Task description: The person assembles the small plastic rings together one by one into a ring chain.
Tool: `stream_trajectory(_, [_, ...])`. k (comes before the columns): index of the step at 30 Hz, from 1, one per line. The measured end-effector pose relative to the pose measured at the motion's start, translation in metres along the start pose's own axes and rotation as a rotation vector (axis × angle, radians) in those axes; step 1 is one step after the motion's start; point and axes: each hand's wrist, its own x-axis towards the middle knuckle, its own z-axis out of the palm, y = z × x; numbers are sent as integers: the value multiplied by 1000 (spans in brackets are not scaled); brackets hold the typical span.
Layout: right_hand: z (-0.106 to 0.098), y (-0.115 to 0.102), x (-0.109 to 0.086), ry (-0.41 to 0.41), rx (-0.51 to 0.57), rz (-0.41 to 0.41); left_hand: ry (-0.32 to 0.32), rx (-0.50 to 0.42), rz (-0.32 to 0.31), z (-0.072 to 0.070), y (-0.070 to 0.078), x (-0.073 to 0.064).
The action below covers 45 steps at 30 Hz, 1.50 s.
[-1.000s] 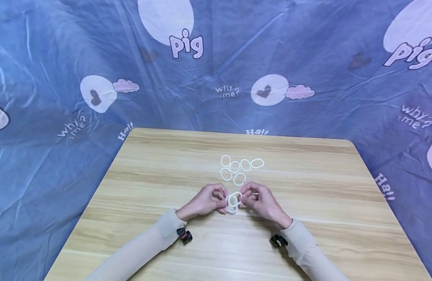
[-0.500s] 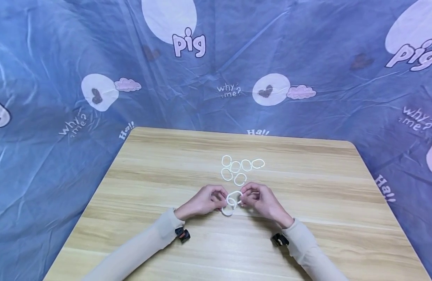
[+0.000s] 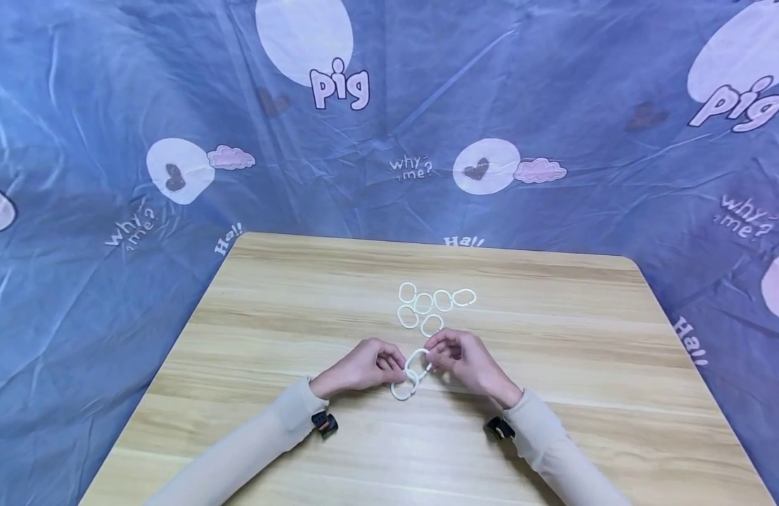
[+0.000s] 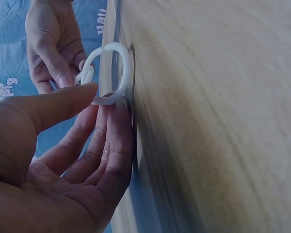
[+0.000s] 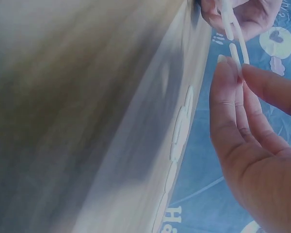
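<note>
Two white oval curtain rings are between my hands, hooked through each other in the head view. My left hand (image 3: 367,367) pinches the lower-left ring (image 4: 126,65) between thumb and fingertips. My right hand (image 3: 467,360) pinches the upper ring (image 5: 243,48) by its right side; a gap in that ring shows just ahead of the fingertips in the right wrist view. Both rings are held close over the near middle of the wooden table (image 3: 269,316). Part of the left ring is hidden behind the left fingers.
Several more white rings (image 3: 424,303) lie in a loose cluster beyond the hands, some touching. The nearest loose ring (image 3: 425,322) is right beside the right fingertips. A blue printed cloth (image 3: 364,204) hangs behind and at both sides of the table.
The two rings overlapped more before; the left ring has been drawn down and to the left, so they spread apart while linked. My hands have shifted slightly.
</note>
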Motion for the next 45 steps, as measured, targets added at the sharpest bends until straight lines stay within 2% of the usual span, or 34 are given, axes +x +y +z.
stream_trajectory(4, [-1, -1, 3, 19, -18, 6, -17, -7, 4, -3, 0, 0])
stream_trajectory(11, [1, 1, 8, 16, -30, -1, 5, 20, 23, -6, 2, 0])
stream_trajectory(16, [3, 2, 10, 27, -35, -1, 69, 49, 64, -6, 3, 4])
stream_trajectory(20, [4, 2, 12, 33, -42, 1, 134, 34, 80, -3, 3, 6])
stream_trajectory(24, [5, 2, 14, 34, -55, -2, 172, 20, 91, 0, 4, 9])
stream_trajectory(33, [9, 1, 19, 53, -34, 17, 176, -14, 110, -1, 4, 17])
stream_trajectory(45, [2, -7, 25, 123, -64, 51, 168, -94, 45, -6, -2, 21])
